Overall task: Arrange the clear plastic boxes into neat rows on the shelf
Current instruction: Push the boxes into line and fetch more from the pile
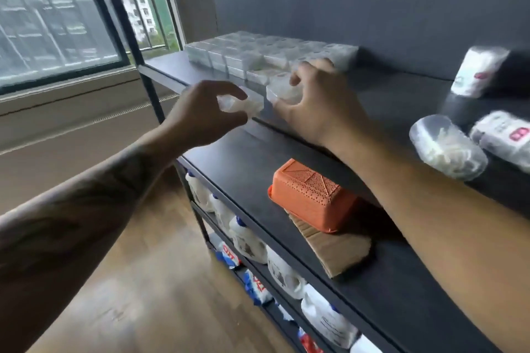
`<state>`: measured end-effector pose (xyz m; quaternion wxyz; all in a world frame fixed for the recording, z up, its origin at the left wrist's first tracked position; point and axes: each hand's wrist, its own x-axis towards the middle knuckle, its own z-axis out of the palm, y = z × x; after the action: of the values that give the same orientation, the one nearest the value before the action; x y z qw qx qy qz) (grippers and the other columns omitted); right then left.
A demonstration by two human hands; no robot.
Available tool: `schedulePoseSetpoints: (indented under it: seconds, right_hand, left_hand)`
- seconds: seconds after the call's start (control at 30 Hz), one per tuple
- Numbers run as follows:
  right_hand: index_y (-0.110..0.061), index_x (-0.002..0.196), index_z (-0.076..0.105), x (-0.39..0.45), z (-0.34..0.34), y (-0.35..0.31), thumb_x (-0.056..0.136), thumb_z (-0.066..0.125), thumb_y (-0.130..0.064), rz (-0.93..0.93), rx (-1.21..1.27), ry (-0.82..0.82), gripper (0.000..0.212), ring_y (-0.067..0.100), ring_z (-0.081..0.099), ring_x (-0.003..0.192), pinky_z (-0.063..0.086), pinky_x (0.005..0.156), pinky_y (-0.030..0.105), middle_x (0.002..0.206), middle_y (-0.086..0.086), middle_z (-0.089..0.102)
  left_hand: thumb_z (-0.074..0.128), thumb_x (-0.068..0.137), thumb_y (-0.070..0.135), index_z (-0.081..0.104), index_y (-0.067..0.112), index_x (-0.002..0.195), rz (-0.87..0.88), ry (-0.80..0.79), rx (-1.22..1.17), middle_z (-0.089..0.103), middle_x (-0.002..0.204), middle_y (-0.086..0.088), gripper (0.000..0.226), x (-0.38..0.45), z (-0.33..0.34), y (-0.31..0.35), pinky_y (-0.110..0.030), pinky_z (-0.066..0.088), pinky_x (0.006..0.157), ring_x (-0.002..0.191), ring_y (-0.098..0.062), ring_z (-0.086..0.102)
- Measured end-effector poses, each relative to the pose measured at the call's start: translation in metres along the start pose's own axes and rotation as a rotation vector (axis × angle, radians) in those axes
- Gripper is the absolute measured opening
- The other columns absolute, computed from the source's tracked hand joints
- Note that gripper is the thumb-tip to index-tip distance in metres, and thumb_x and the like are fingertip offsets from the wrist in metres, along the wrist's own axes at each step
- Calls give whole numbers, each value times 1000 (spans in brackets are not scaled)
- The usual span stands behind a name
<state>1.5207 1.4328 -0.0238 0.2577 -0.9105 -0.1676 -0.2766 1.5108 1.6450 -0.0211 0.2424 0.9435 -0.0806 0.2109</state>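
Several clear plastic boxes [243,54] stand in rows at the far left end of the dark top shelf [401,92]. My left hand [200,114] pinches one clear box [246,104] between thumb and fingers, just in front of the shelf's edge. My right hand [315,103] grips another clear box [282,92] at the near end of the rows, fingers curled over its top. The picture is blurred by motion.
An upturned orange basket [309,198] lies on a piece of cardboard [338,252] on the shelf below. Clear tubs with white contents [447,146] and labelled packs [504,135] lie on the top shelf at right. White jugs [249,241] fill lower shelves. A window [57,14] is at left.
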Motion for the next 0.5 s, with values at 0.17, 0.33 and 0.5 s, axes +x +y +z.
schedulePoseSetpoints:
  seconds: [0.17, 0.33, 0.5]
  right_hand:
    - [-20, 101, 61, 8, 7, 24, 85, 73, -53, 112, -106, 5, 39, 20, 58, 97, 47, 79, 32, 119, 1, 58]
    - [-22, 102, 65, 17, 21, 31, 80, 76, -51, 183, -191, -33, 37, 14, 58, 105, 47, 89, 28, 119, -6, 58]
    - [-24, 105, 66, 29, 42, 12, 81, 78, -50, 323, -246, -6, 37, 9, 55, 106, 41, 86, 23, 120, -9, 57]
  left_hand:
    - [80, 84, 31, 75, 33, 116, 148, -56, -135, 64, 99, 5, 32, 62, 33, -23, -30, 41, 80, 92, -16, 60]
    - [78, 83, 40, 74, 40, 110, 308, -164, -219, 64, 98, 12, 28, 112, 53, -60, -22, 43, 66, 84, -14, 58]
    - [77, 84, 41, 72, 43, 111, 482, -296, -293, 63, 102, 20, 28, 152, 54, -96, -6, 37, 72, 95, -6, 57]
